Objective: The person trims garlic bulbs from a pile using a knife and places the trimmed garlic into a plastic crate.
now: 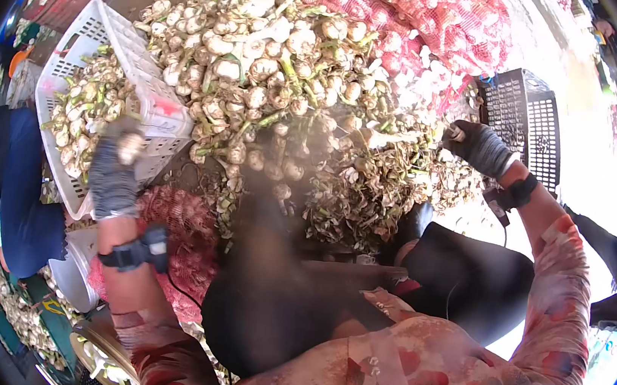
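Note:
My left hand (114, 178), in a grey glove, is closed round a garlic bulb (129, 148) at the near side of a white plastic crate (168, 119). Motion blurs the fingers a little. Trimmed garlic bulbs (86, 106) with short green stems lie inside that crate. My right hand (481, 149), also gloved, is curled into a fist above the right end of the garlic heap (261, 73). What its fingers hold, if anything, is hidden. Below the heap, dry skins and leaf scraps (357, 198) are spread in front of my knees.
Red mesh sacks (435, 17) full of garlic lie at the back. A black crate (526, 122) stands to the right. Another red mesh sack (178, 235) is beside my left knee. A pale bucket (75, 272) and a person in dark clothes (21, 175) are at left.

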The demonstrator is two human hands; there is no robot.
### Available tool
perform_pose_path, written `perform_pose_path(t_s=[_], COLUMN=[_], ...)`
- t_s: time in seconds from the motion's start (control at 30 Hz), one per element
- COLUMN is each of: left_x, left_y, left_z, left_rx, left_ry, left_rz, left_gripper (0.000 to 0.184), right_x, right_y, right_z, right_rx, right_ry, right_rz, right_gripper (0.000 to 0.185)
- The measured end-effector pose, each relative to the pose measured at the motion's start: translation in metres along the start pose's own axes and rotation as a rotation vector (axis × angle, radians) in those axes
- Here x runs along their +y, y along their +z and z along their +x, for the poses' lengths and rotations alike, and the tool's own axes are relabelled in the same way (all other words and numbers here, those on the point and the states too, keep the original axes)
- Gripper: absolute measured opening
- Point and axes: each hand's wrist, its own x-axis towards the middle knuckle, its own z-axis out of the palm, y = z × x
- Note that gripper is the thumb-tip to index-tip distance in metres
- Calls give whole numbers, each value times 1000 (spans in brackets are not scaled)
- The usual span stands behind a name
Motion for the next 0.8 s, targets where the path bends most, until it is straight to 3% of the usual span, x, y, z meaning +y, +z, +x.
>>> perform_pose_path(t_s=[0.03, 0.07, 0.13, 0.2, 0.23, 0.27, 0.3, 0.33, 0.37, 0.4, 0.47, 0.5, 0.53, 0.57, 0.63, 0.7, 0.73, 0.8], left_x=[15, -15, -34, -10, 13, -10, -30, -3, 9, 20, -15, -24, -65, -112, -143, -215, -215, -212], left_y=[-14, -63, -109, -100, -84, -95, -114, -85, -49, -12, 55, 88, 118, 143, 176, 196, 199, 195], left_z=[17, 42, 79, 81, 72, 82, 82, 56, 33, 10, -34, -55, -69, -78, -84, -81, -80, -77], left_rx=[239, 158, 253, 455, 580, 668, 670, 733, 649, 561, 51, -205, -327, -381, -422, -348, -304, -293], left_ry=[-151, 16, -5, -130, -176, 158, 151, 310, 406, 500, 402, 311, 210, 263, 353, 349, 343, 374], left_rz=[-550, -659, -600, -47, 473, 673, 678, 1030, 1057, 1079, 481, 602, 512, 550, 794, 615, 532, 510], left_gripper=[25, 27, 28, 44, 52, 64, 64, 58, 54, 49, 37, 31, 30, 33, 41, 42, 42, 41], right_x=[-9, -26, -43, -60, -59, -75, -67, -64, -64, -64, -80, -88, -96, -97, -96, -120, -129, -122], right_y=[-10, -21, -26, -18, -9, -2, 17, 33, 49, 72, 103, 118, 133, 155, 188, 194, 191, 197], right_z=[-14, -26, -42, -49, -51, -49, -44, -38, -31, -21, 2, 11, 20, 27, 44, 51, 51, 51], right_rx=[55, 77, 146, 181, 192, 157, 154, 117, 83, 85, 35, 5, -10, -4, -48, -91, -115, -148], right_ry=[-19, 100, 241, 302, 303, 312, 242, 182, 124, 179, 81, 2, -80, -92, 13, 25, -5, -40], right_rz=[26, 165, 352, 424, 462, 528, 610, 632, 654, 921, 706, 526, 349, 474, 360, 128, -61, -79], right_gripper=[4, 6, 13, 18, 19, 20, 19, 19, 18, 18, 18, 19, 21, 24, 28, 31, 31, 30])
